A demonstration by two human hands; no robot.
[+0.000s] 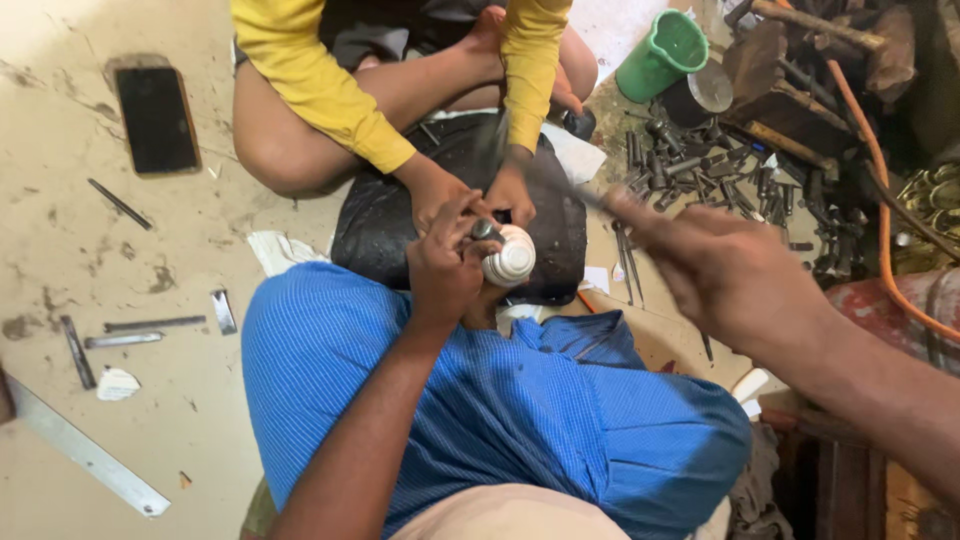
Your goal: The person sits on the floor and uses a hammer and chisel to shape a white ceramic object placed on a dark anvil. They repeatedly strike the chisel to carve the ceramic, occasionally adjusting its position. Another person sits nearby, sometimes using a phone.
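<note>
My left hand grips a short metal punch set on a round white ribbed piece, which rests on a black cushion. My right hand is raised to the right, blurred, and holds a thin tool handle that is also blurred. A person in yellow sleeves sits opposite; their two hands steady the white piece from the far side. My knee in blue cloth lies below the cushion.
A dark phone lies on the floor at upper left. Metal strips and chisels and a steel ruler lie at left. Several punches, a green cup, an orange hose crowd the right.
</note>
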